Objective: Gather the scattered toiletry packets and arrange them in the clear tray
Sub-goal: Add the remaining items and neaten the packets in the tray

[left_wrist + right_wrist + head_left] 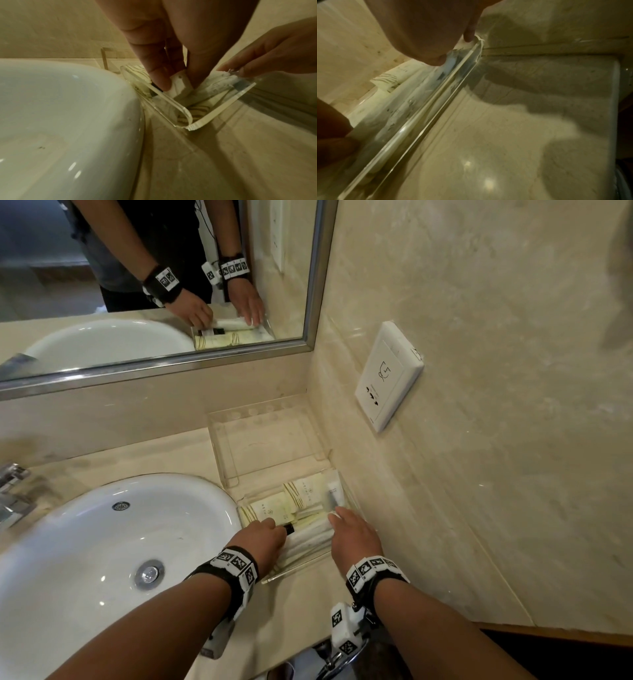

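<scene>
The clear tray [297,571] stands on the counter in the corner, between the basin and the right wall. Pale yellow striped packets [269,507] lie flat in it, with a white tube [334,491] at its far right and long white wrapped packets [310,539] along its near side. My left hand [279,529] pinches a small white bottle with a black cap [289,529] inside the tray's left end; the pinch on the white bottle [178,86] is close up in the left wrist view. My right hand [337,515] rests with straight fingers on the right end of the white packets.
The white basin [102,542] touches the tray's left side, with a chrome tap [10,484] at far left. A second clear holder [222,446] stands behind the tray. The right wall carries a socket [390,374]. A mirror [154,285] hangs above.
</scene>
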A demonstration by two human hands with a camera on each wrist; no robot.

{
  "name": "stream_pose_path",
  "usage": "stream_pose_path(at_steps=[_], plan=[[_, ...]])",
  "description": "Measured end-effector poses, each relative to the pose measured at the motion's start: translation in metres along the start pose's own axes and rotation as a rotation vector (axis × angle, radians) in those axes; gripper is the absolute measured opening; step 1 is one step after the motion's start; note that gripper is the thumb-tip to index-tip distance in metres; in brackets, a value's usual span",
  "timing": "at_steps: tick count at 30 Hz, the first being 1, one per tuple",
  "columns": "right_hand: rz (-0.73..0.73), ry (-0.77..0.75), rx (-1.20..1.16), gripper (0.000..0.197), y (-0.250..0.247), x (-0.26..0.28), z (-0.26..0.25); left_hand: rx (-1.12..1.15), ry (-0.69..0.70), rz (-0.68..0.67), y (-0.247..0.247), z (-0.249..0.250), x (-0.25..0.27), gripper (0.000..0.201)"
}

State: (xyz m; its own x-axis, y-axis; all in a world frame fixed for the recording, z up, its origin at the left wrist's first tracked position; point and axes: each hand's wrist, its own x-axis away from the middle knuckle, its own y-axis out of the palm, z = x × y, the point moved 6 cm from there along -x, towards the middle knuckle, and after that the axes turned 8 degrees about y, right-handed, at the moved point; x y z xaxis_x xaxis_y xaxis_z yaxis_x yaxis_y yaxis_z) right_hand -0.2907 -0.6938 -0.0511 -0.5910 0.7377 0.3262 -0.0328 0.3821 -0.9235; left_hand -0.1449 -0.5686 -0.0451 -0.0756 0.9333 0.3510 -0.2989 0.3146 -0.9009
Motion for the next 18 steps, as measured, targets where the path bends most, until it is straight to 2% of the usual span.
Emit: stream_pose_path(at_steps=[5,8,11,14,18], plan=[[-0.091,0.003,0.035,0.062,0.011,0.0,0.0,-0.141,0.065,-0.009,0.005,0.008,-0.005,0.016],[-0.12,-0.015,0.056,0.061,0.016,0.0,0.001,-0.173,0.122,0.093,-0.002,0.011,-0.005,0.01],[-0.092,-0.025,0.019,0.055,0.01,-0.001,0.003,-0.132,0.133,0.256,-0.008,0.008,-0.005,0.023],[-0.023,0.0,-0.053,0.055,0.003,-0.001,0.005,-0.082,0.096,0.279,-0.01,0.007,-0.009,0.043],[0.032,-0.014,-0.107,0.057,0.0,-0.007,-0.002,0.025,-0.067,0.204,0.002,0.0,-0.014,0.053]])
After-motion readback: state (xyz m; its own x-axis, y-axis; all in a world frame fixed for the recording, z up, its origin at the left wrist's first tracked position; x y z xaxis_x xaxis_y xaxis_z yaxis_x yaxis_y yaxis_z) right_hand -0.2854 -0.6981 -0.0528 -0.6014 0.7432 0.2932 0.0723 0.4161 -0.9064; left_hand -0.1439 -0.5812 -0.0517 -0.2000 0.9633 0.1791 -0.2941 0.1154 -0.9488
